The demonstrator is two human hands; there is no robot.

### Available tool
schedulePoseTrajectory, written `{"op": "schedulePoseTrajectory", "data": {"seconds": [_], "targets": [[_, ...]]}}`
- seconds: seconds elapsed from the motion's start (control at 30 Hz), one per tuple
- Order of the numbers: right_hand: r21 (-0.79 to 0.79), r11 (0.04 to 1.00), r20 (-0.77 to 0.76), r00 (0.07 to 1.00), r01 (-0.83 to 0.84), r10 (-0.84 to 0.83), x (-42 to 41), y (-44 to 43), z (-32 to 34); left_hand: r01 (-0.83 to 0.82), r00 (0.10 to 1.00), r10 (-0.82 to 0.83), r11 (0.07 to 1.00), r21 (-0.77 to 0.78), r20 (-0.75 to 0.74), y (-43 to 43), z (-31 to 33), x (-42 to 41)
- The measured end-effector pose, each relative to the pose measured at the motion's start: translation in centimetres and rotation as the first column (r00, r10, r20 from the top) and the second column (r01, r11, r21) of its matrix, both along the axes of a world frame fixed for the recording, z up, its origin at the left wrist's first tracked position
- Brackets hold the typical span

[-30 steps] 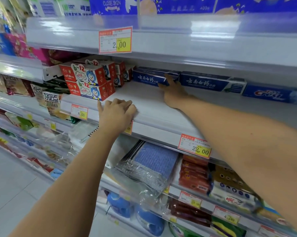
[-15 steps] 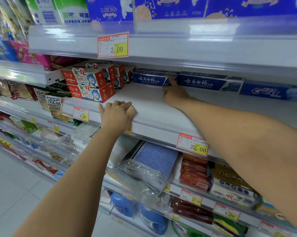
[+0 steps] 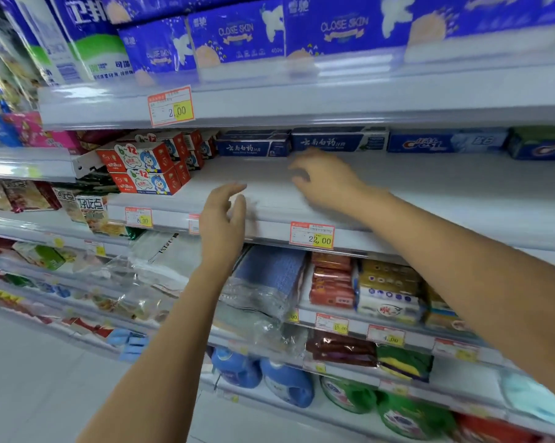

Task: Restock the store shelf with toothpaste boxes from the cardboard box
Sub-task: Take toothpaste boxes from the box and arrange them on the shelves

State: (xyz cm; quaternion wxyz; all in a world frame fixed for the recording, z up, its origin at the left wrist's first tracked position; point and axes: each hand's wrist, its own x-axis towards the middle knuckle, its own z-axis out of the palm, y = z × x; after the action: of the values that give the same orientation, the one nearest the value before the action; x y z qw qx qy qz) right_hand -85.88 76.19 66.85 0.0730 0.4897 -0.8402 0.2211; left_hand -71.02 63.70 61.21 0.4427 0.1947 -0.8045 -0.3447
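Loosely spread and empty, the right hand [image 3: 327, 180] hovers above the shelf [image 3: 429, 193] near the toothpaste boxes [image 3: 254, 148], long dark-blue cartons with white lettering lying along its back edge, while the left hand [image 3: 222, 215], fingers relaxed and holding nothing, hangs by the front edge.

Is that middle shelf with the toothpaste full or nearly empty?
Nearly empty: the shelf is bare white across most of its front, with only a row of toothpaste boxes along the back.
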Motion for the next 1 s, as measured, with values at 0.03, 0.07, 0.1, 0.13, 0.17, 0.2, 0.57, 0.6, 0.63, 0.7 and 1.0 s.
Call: {"op": "schedulePoseTrajectory", "data": {"seconds": [0.03, 0.07, 0.1, 0.13, 0.17, 0.2, 0.57, 0.6, 0.63, 0.7, 1.0], "targets": [[-0.081, 0.997, -0.024, 1.0, -0.006, 0.004, 1.3, 2.6, 0.0, 0.05, 0.997, -0.05, 0.999, 0.005, -0.059, 2.4, -0.1, 0.3], [-0.15, 0.989, -0.046, 0.999, -0.006, -0.001, 2.6, 5.3, -0.2, 0.1, 0.991, -0.099, 0.995, 0.011, -0.085, 5.0, -0.3, 0.5], [-0.195, 0.981, -0.071, 0.997, 0.005, -0.019, 3.8, 8.1, -0.4, 0.152, 0.986, -0.15, 0.988, 0.013, -0.077, 7.5, -0.7, 0.8], [-0.214, 0.976, -0.086, 0.995, 0.028, -0.047, 4.9, 11.1, -0.7, 0.2, 0.979, -0.199, 0.98, 0.01, -0.049, 10.0, -1.2, 0.9], [-0.209, 0.976, -0.076, 0.994, 0.063, -0.08, 5.8, 14.0, -1.0, 0.246, 0.969, -0.246, 0.969, 0.007, -0.013, 12.6, -1.8, 1.1], [-0.175, 0.979, -0.048, 0.992, 0.109, -0.119, 6.5, 16.9, -1.5, 0.298, 0.954, -0.298, 0.954, 0.027, 0.017, 15.1, -2.5, 1.2], [0.509, 0.681, 0.275, 0.65, 0.527, -0.708, 11.3, 54.2, -16.3, 0.653, 0.524, -0.75, 0.658, 0.375, 0.403, 44.8, -12.8, 0.9], [0.526, 0.647, 0.295, 0.596, 0.551, -0.747, 12.2, 57.4, -17.3, 0.667, 0.481, -0.763, 0.638, 0.385, 0.431, 47.4, -13.5, 1.2], [0.54, 0.619, 0.323, 0.538, 0.57, -0.778, 12.9, 60.5, -18.4, 0.682, 0.448, -0.764, 0.628, 0.376, 0.464, 49.7, -14.2, 1.4], [0.557, 0.582, 0.378, 0.443, 0.592, -0.813, 14.3, 65.9, -20.6, 0.712, 0.392, -0.764, 0.605, 0.357, 0.513, 54.0, -15.4, 1.9], [0.542, 0.513, 0.45, 0.286, 0.666, -0.846, 15.5, 76.5, -27.8, 0.72, 0.214, -0.744, 0.558, 0.412, 0.633, 64.4, -21.5, -1.3]]}}
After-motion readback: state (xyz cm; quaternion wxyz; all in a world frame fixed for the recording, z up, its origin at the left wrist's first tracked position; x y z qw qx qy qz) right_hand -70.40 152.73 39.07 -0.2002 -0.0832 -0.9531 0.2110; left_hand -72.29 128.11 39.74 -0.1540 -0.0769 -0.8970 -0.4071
